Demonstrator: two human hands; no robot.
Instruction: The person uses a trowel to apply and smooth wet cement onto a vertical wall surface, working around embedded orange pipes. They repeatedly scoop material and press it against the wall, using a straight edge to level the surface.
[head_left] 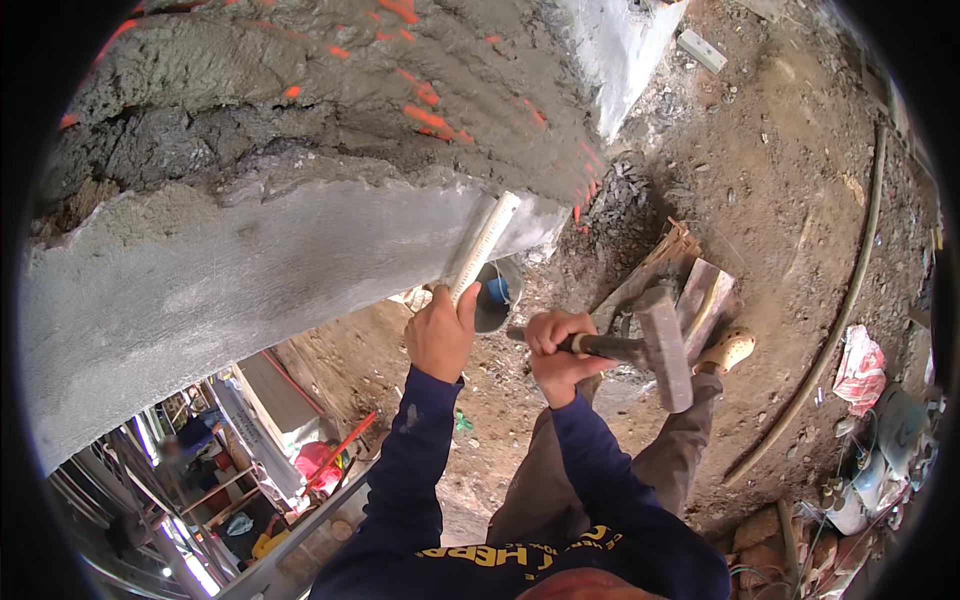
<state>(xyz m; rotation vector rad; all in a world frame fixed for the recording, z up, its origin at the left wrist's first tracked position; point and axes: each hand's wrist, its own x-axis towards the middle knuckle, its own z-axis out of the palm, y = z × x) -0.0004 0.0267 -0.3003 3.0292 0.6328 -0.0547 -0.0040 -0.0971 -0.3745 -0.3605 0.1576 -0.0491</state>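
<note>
My left hand (440, 335) is closed around the lower end of a narrow cream-white strip (487, 245) with small marks or holes along it. The strip slants up and to the right, and its upper end lies across the smooth grey wall face (230, 260) in this view; whether it touches cannot be told. To the right, my right hand (560, 355) grips the dark handle of a sledgehammer (664, 350). Its blocky, dusty metal head points away to the right. Above the grey face spreads rough wet mortar (350, 110) with orange streaks.
A dark bucket (492, 318) with something blue inside stands below the strip. Broken wooden boards (705, 295) lie beyond the hammer, near my yellow clog (732, 347). A long curved pole (850, 300), a red-white sack (860, 365) and rubble lie at right. Metal bars (130, 490) crowd the lower left.
</note>
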